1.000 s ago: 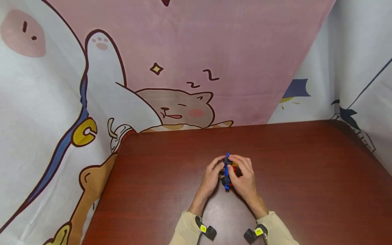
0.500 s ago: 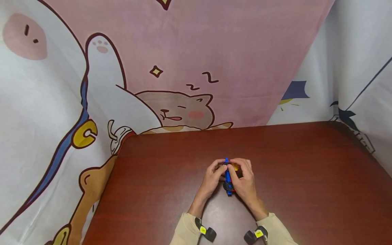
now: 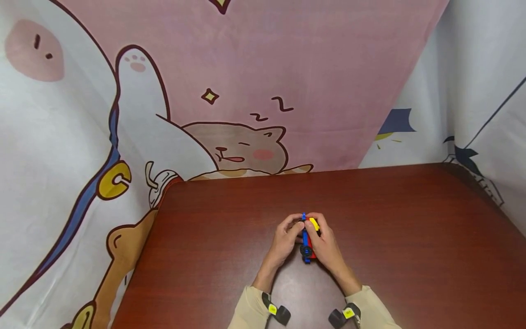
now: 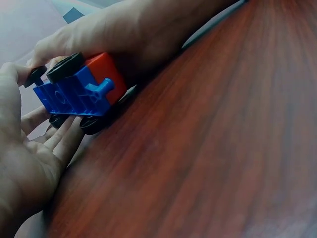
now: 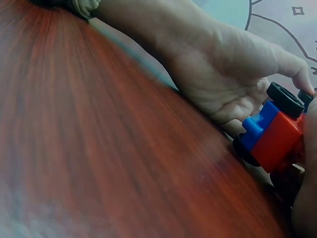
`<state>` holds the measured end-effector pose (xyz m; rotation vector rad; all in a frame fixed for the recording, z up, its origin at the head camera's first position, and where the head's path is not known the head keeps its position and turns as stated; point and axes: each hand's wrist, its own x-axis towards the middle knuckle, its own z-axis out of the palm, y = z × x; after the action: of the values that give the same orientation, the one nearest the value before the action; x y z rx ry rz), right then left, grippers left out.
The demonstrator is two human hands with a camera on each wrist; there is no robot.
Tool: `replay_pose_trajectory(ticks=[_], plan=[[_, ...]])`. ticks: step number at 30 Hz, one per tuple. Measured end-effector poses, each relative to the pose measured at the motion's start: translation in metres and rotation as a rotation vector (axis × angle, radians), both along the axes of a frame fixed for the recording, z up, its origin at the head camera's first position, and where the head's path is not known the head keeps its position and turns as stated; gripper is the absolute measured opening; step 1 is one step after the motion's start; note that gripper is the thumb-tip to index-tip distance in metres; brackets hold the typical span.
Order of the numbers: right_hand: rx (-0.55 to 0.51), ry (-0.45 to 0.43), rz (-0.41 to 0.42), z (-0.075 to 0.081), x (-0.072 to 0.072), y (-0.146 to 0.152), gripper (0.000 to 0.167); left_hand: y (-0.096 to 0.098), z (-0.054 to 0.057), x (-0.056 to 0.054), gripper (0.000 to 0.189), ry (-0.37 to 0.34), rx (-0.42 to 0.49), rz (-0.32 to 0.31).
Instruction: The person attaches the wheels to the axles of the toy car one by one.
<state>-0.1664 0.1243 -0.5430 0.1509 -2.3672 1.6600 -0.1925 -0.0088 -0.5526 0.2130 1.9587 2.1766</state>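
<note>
A small toy car (image 3: 306, 239) is tipped on its side between the two hands, its blue underside facing left. It has black wheels (image 4: 66, 68), a red body (image 5: 280, 141) and a yellow part (image 3: 315, 224) near the far end. The left hand (image 3: 282, 240) holds it with the thumb at a far wheel and fingers beneath the lower wheels. From the other side the right hand (image 3: 328, 244) grips the body, its thumb also near that far wheel. Fingers partly hide the far end. A blue peg (image 4: 101, 88) juts from the underside.
A dark reddish-brown wooden table (image 3: 205, 237) lies under the hands. Behind it hangs a pink and white cloth (image 3: 328, 82) with cartoon animals. Each beige sleeve (image 3: 250, 306) has a black wrist camera (image 3: 282, 314) beside it.
The toy car's near end has swung slightly to the right and toward the person. Both thumbs now cover the far wheel. The right fingers have shifted, showing more of the yellow part.
</note>
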Motion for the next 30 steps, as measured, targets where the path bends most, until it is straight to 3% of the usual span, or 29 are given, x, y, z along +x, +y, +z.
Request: replay_pose_trajectory(ticks=[5,14,18,22,26,30], plan=[[-0.013,0.021,0.023,0.021,0.008,-0.002,0.022,0.0,0.001,0.001,0.031,0.011,-0.004,0.004],[-0.06,0.017,0.028,0.023,0.008,-0.002,0.019,-0.002,0.013,0.002,0.031,-0.003,-0.018,-0.016],[-0.069,0.024,0.03,0.019,0.007,-0.002,0.019,0.0,0.01,0.002,0.031,-0.019,0.003,0.004],[-0.205,-0.013,0.005,0.004,0.0,0.0,0.022,0.001,0.002,0.001,0.033,-0.041,0.047,0.042],[-0.341,-0.038,-0.055,-0.009,-0.006,0.003,0.021,-0.001,0.0,0.0,0.038,-0.069,0.152,0.106],[-0.341,-0.026,-0.03,-0.012,-0.006,0.005,0.018,-0.002,0.001,-0.002,0.041,-0.071,0.25,0.134]])
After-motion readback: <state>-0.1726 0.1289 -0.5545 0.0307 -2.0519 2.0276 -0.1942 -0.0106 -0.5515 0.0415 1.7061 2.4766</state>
